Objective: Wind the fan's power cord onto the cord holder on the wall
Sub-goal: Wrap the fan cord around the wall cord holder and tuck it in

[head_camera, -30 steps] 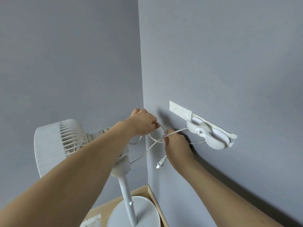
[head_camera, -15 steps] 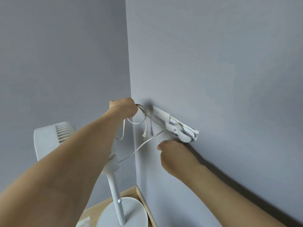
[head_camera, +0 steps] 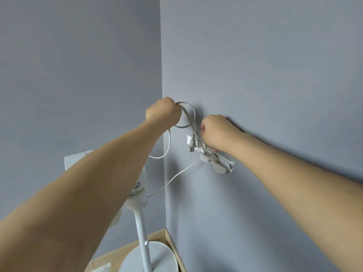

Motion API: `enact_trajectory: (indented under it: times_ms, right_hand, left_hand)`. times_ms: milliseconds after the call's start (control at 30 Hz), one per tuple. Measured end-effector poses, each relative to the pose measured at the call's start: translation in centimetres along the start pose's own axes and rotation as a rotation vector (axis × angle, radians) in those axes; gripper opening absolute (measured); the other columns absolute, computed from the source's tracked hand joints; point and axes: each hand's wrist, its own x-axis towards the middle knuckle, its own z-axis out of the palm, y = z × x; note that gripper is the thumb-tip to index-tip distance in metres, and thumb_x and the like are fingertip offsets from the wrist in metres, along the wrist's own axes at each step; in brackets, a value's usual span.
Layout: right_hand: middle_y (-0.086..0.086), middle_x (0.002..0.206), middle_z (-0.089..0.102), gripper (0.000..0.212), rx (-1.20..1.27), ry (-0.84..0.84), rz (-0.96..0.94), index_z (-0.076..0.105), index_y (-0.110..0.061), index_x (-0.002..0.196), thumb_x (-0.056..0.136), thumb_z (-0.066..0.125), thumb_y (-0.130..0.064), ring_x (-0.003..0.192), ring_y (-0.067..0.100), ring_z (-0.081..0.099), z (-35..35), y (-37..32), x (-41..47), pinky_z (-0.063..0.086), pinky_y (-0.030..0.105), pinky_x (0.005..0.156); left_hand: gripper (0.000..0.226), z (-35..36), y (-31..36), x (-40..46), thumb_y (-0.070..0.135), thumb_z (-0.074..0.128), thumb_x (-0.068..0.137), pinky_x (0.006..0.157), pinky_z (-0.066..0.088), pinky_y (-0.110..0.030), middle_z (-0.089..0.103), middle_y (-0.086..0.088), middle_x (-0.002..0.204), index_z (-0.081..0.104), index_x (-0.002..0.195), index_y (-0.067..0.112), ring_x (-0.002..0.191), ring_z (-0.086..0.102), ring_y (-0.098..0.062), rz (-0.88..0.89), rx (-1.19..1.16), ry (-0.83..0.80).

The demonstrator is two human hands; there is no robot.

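Cord point(head_camera: 187, 116) now loops high from the left hand point(head_camera: 163, 111), which grips it, down to the holder point(head_camera: 218, 163) on the wall, where the right hand point(head_camera: 218, 130) has moved up to press it with curled fingers, so another turn looks close.

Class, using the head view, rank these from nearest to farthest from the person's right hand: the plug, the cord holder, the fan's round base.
1. Cord holder: on the wall, just under the right hand.
2. Plug: dangling left of that hand; close to call against the holder.
3. Base: on the floor, far below.
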Motion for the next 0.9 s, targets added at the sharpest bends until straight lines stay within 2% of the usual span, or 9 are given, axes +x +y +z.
enact_trajectory:
  times_ms: [100, 200, 300, 400, 500, 600, 733, 833, 900]
  right_hand:
    - [0.005, 0.058, 0.047, 0.027, -0.064, -0.073, 0.029, 0.045, -0.011, 0.062, 0.088, 0.048, -0.003, 0.055, 0.026, 0.054, -0.2, -1.7, 2.0, 0.041, 0.026, 0.046]
    - [0.005, 0.061, 0.048, 0.03, -0.098, -0.141, 0.04, 0.041, -0.013, 0.06, 0.088, 0.047, -0.003, 0.047, 0.017, 0.045, 0.0, -2.5, 3.0, 0.037, 0.021, 0.047]
    - [0.005, 0.06, 0.044, 0.027, -0.123, -0.118, 0.049, 0.039, -0.01, 0.062, 0.085, 0.041, 0.003, 0.056, 0.024, 0.05, -0.1, -2.5, 3.2, 0.035, 0.023, 0.043]
    - [0.005, 0.067, 0.043, 0.017, -0.159, -0.045, -0.001, 0.045, -0.009, 0.075, 0.082, 0.038, 0.004, 0.069, 0.028, 0.05, -0.9, -2.3, 3.0, 0.039, 0.027, 0.053]
    - [0.003, 0.068, 0.041, 0.017, -0.225, -0.041, -0.025, 0.042, -0.007, 0.068, 0.08, 0.039, 0.004, 0.061, 0.025, 0.048, -2.4, -2.1, 2.2, 0.036, 0.025, 0.054]
    - [0.005, 0.066, 0.041, 0.024, -0.294, -0.095, -0.048, 0.039, -0.012, 0.062, 0.08, 0.04, 0.003, 0.054, 0.021, 0.044, -3.4, -1.7, 0.6, 0.028, 0.023, 0.045]
    - [0.005, 0.068, 0.044, 0.017, -0.367, -0.197, -0.036, 0.047, -0.009, 0.07, 0.082, 0.042, 0.001, 0.066, 0.028, 0.051, -3.8, -1.4, -2.2, 0.031, 0.023, 0.047]
    - [0.013, 0.068, 0.058, 0.022, -0.293, -0.27, 0.043, 0.058, -0.005, 0.084, 0.082, 0.039, 0.006, 0.047, 0.025, 0.052, -4.1, -1.0, -4.1, 0.038, 0.022, 0.043]
    - [0.019, 0.065, 0.063, 0.02, -0.21, -0.292, 0.072, 0.056, -0.002, 0.073, 0.08, 0.038, 0.005, 0.042, 0.026, 0.054, -4.1, -0.5, -5.0, 0.047, 0.027, 0.048]
  left_hand:
    - [0.027, -1.5, 0.3, -0.5, 0.025, 0.034, 0.092, 0.069, 0.038, -0.034, 0.053, -0.002, 0.07, 0.044, 0.07, 0.015, 0.069, 0.052, -0.028, 0.032, 0.006, 0.036]
    - [0.026, -2.5, -0.3, -1.1, 0.024, 0.036, 0.091, 0.06, 0.035, -0.031, 0.054, -0.002, 0.068, 0.047, 0.071, 0.012, 0.064, 0.05, -0.027, 0.051, -0.001, 0.036]
    - [0.03, -3.2, -1.4, -1.8, 0.027, 0.04, 0.089, 0.054, 0.037, -0.027, 0.063, -0.004, 0.072, 0.058, 0.076, 0.008, 0.064, 0.057, -0.027, 0.067, -0.029, -0.005]
    - [0.028, -3.9, -3.0, -2.7, 0.025, 0.05, 0.086, 0.054, 0.041, -0.025, 0.065, 0.002, 0.059, 0.066, 0.069, 0.01, 0.058, 0.059, -0.019, 0.072, -0.134, -0.147]
    - [0.028, -4.1, -3.9, -4.1, 0.021, 0.056, 0.088, 0.053, 0.041, -0.021, 0.064, 0.007, 0.049, 0.063, 0.063, 0.012, 0.046, 0.058, -0.005, 0.121, -0.252, -0.353]
    - [0.028, -3.9, -4.0, -5.6, 0.024, 0.056, 0.093, 0.063, 0.044, -0.026, 0.069, 0.005, 0.061, 0.062, 0.068, 0.013, 0.056, 0.062, -0.009, 0.163, -0.305, -0.526]
    - [0.027, -3.1, -3.5, -8.1, 0.027, 0.053, 0.096, 0.071, 0.048, -0.029, 0.074, 0.005, 0.073, 0.067, 0.077, 0.015, 0.066, 0.065, -0.012, 0.184, -0.245, -0.742]
    - [0.025, -1.8, -2.9, -9.9, 0.029, 0.051, 0.097, 0.079, 0.052, -0.032, 0.076, 0.002, 0.088, 0.068, 0.084, 0.017, 0.075, 0.067, -0.015, 0.201, -0.199, -0.858]
    - [0.024, -0.6, -2.5, -11.0, 0.031, 0.05, 0.097, 0.079, 0.053, -0.031, 0.076, 0.002, 0.091, 0.068, 0.086, 0.019, 0.077, 0.068, -0.015, 0.23, -0.178, -0.897]
